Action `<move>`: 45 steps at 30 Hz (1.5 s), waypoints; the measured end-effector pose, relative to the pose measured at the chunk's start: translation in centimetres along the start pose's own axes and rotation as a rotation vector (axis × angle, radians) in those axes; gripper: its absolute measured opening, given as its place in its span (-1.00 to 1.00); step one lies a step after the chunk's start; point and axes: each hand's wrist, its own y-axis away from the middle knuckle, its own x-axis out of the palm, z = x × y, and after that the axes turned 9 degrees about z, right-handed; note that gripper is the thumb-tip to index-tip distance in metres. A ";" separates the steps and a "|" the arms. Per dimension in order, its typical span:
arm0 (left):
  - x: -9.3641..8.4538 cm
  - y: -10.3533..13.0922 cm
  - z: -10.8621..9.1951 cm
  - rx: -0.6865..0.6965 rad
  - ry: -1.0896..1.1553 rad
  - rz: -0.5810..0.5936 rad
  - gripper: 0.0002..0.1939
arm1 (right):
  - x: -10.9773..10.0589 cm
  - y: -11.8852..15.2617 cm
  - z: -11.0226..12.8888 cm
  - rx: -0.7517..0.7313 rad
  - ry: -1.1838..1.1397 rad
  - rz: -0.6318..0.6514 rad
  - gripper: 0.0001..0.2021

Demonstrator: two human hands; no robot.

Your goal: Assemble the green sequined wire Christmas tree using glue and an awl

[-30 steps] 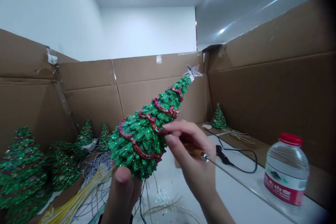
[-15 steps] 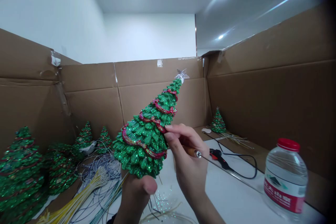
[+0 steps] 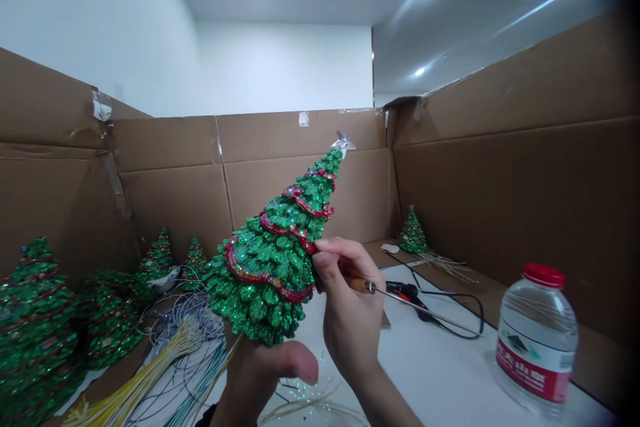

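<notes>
A green glittery tree (image 3: 270,247) with red garlands and a clear star (image 3: 343,141) leans to the right in the middle. My left hand (image 3: 265,373) supports it from below at the base, the thumb showing and the other fingers hidden behind it. My right hand (image 3: 353,307) pinches the garland's right edge between thumb and forefinger. In that same hand sits a wooden-handled tool (image 3: 363,285), its thin metal shaft pointing down to the right.
More green trees (image 3: 37,320) stand at the left, beside yellow wires (image 3: 145,373) and tangled grey wires (image 3: 195,310). A small tree (image 3: 413,232) is at the back right. A red-capped bottle (image 3: 537,340) and a black cable (image 3: 455,295) lie right. Cardboard walls (image 3: 300,180) surround the table.
The tree has shifted slightly left and turned a little. My left thumb reaches further right under its base. My right hand has moved slightly left, with its fingertips still at the garland.
</notes>
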 end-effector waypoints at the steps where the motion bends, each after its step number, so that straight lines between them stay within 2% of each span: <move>1: 0.1 0.0 0.1 0.018 -0.014 -0.002 0.03 | 0.0 0.0 -0.1 -0.003 -0.009 0.001 -0.95; 4: -0.1 0.1 0.4 0.065 -0.061 0.024 0.00 | -0.1 0.0 -0.2 -0.008 -0.028 -0.003 -0.94; 9: -1.0 0.3 0.4 0.026 -0.144 0.052 -0.11 | 0.2 -0.1 0.2 0.012 -0.018 -0.003 -0.96; 12: -1.8 0.2 -0.1 -0.050 -0.275 -0.015 -0.26 | -0.1 -0.5 0.2 0.051 0.047 0.078 -0.88; 14: -2.4 -0.1 -0.3 -0.126 -0.320 -0.088 -0.36 | -1.4 -1.2 -0.6 0.043 0.154 0.113 -0.81; 16: -2.9 -0.5 0.0 -0.237 -0.262 -0.141 -0.40 | -4.4 -2.0 -2.3 0.002 0.334 0.078 -0.72; 18: -3.4 -0.6 1.1 -0.371 -0.107 -0.161 -0.38 | -9.0 -2.7 -4.9 -0.003 0.619 0.068 -0.67; 20: -3.9 0.0 3.0 -0.502 0.080 -0.136 -0.36 | -14.6 -2.7 -7.7 0.147 1.040 0.135 -0.68; 22: -4.6 1.1 5.3 -0.636 0.172 -0.123 -0.41 | -20.0 -1.8 -10.1 0.473 1.560 0.214 -0.70; 24: -5.2 2.4 7.6 -0.737 0.192 -0.135 -0.45 | -24.2 -0.4 -11.7 0.627 1.692 0.181 -0.68; 27: -5.6 4.3 10.1 -0.810 0.184 -0.146 -0.47 | -27.5 1.5 -12.8 0.761 1.805 0.155 -0.65; 29: -5.7 5.3 11.0 -0.823 0.189 -0.108 -0.47 | -28.3 2.2 -13.3 0.824 1.856 0.157 -0.59; 32: -5.6 6.2 11.3 -0.844 0.222 -0.051 -0.48 | -28.8 2.6 -14.0 0.894 1.900 0.182 -0.52; 36: -5.7 6.7 11.1 -0.882 0.321 -0.013 -0.63 | -29.6 2.8 -14.6 0.907 1.939 0.203 -0.56; 41: -5.9 7.2 11.6 -0.908 0.438 -0.140 -0.91 | -30.2 2.9 -14.3 0.895 1.980 0.189 -0.62; 45: -6.0 7.4 12.2 -0.930 0.489 -0.212 -0.92 | -30.7 2.7 -13.6 0.860 2.015 0.151 -0.63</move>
